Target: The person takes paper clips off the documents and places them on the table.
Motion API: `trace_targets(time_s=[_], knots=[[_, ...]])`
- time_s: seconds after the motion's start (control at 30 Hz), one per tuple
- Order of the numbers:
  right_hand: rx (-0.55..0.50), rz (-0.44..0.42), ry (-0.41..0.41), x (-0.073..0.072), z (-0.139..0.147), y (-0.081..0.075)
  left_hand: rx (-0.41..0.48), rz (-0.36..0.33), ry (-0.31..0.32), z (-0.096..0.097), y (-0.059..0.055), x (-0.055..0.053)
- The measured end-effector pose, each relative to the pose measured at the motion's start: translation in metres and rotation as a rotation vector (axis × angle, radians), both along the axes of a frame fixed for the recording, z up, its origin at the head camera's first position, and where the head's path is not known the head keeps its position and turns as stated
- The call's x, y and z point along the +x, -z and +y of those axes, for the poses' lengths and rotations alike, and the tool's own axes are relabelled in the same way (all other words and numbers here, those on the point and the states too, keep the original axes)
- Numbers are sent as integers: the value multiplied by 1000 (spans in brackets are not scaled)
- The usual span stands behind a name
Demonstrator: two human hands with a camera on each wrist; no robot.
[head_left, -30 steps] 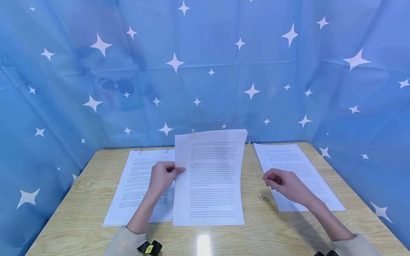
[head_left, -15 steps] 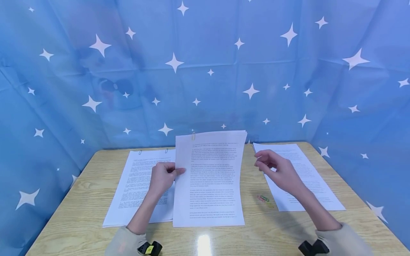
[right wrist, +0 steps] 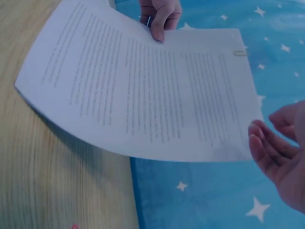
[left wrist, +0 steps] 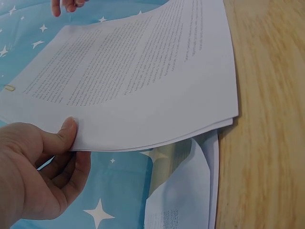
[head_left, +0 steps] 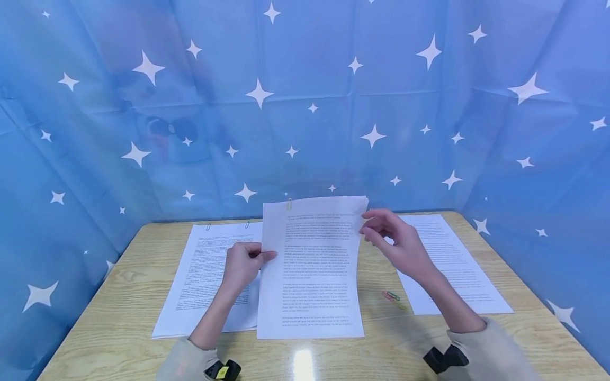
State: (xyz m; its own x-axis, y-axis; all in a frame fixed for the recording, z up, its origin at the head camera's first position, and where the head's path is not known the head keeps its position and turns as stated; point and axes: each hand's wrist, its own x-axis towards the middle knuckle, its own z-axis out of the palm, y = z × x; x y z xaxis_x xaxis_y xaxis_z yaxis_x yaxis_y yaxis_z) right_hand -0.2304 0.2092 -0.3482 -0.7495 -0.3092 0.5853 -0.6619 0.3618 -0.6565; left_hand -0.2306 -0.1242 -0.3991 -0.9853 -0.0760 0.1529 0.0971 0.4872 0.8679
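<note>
My left hand [head_left: 244, 266] pinches the left edge of a sheaf of printed paper [head_left: 312, 275], thumb in front and fingers behind. The sheaf stands raised with its bottom edge at the table, and it bows slightly in the left wrist view. A pale yellowish paper clip [head_left: 289, 204] sits on its top edge, left of the middle. By the upper right corner is my right hand [head_left: 399, 244], its thumb and fingers loosely bent with a gap between them. In the right wrist view these fingertips [right wrist: 255, 128] are right at the paper's corner, with nothing gripped.
On the left lies a printed stack [head_left: 209, 275] with two paper clips along its top, partly behind the raised sheaf. Another printed stack [head_left: 457, 270] lies at the right. Several coloured paper clips [head_left: 394, 298] lie between. A blue star-patterned curtain [head_left: 305, 132] closes off the back.
My right hand has moved up and left from above the loose paper clips to the raised sheaf's upper right corner. The left hand keeps its pinch, and the sheaf's top has sunk slightly.
</note>
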Motion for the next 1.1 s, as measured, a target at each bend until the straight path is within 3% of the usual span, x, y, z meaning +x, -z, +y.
trace_targets(time_s=[0.57, 1.1], knots=[[-75, 3, -91, -10, -33, -13, -12, 19, 18, 3, 5, -2], [-69, -65, -143, -15, -76, -23, -32, 68, 44, 6, 7, -1]])
